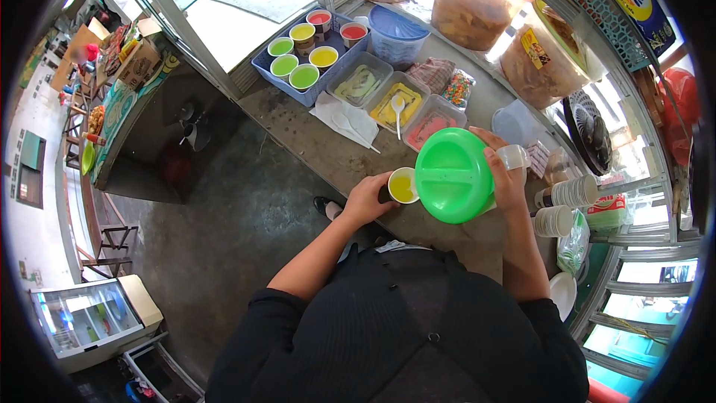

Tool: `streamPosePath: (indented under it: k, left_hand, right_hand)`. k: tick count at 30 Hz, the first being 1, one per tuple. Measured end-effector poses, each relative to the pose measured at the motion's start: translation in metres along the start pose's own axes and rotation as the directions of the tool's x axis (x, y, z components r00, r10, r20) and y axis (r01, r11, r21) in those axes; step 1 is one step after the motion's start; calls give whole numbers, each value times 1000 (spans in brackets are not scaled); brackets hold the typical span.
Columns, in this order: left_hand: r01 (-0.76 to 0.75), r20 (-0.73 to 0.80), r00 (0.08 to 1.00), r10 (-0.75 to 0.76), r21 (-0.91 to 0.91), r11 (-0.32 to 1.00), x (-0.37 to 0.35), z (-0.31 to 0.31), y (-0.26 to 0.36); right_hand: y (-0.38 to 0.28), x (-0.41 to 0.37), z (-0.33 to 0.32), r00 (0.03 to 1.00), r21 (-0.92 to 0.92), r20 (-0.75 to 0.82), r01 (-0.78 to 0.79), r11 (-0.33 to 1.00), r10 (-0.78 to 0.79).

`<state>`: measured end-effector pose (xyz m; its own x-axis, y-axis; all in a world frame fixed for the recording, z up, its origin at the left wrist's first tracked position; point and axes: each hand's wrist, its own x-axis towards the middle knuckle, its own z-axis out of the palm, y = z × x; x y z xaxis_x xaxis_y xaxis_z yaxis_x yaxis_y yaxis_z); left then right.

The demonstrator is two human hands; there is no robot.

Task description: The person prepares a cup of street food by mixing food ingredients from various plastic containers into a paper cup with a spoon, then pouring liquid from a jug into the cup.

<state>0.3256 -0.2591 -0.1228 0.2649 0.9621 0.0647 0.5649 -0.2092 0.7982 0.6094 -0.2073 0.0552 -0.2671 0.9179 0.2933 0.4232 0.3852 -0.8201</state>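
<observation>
My left hand (365, 200) is wrapped round a paper cup (403, 186) with yellow liquid in it. Gripped in my right hand (509, 183) is a pitcher with a green lid (453, 177), tilted towards the cup so that its edge meets the cup's rim. Most of the pitcher's body is hidden under the lid, and I cannot make out a stream of liquid. Just beyond the pitcher sit tubs of pink (434, 121), yellow (395, 107) and pale green (359, 83) paste; a white spoon (398, 113) rests in the yellow one.
A blue basket (261, 69) at the back left holds several cups of green, yellow and red liquid. Beside it are a blue-lidded tub (399, 36) and a plastic bag (339, 116). Stacked paper cups (570, 192) lie right; large snack containers (473, 11) line the back.
</observation>
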Motion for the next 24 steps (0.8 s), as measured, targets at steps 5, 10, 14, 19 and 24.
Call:
streamPosePath:
  k: [5,10,14,19,24]
  left_hand:
    - [24,18,1000,-24,17,1000,3,0,0]
    - [42,-4,999,-42,47,998,2,-5,16]
    - [58,-5,998,-58,70,996,1,-3,19]
    - [98,10,995,-98,46,994,1,-7,24]
    - [125,8,992,-125,54,991,1,-7,24]
  right_hand:
    - [0,1,-6,1000,89,-25,-7,996,9]
    - [-5,-1,2,999,-50,2,35,998,-35]
    - [-4,-1,8,999,-45,-33,9,999,-10]
    - [-2,-1,7,999,-51,-16,26,998,-27]
    - [-3,1,7,997,-41,-28,69,997,-70]
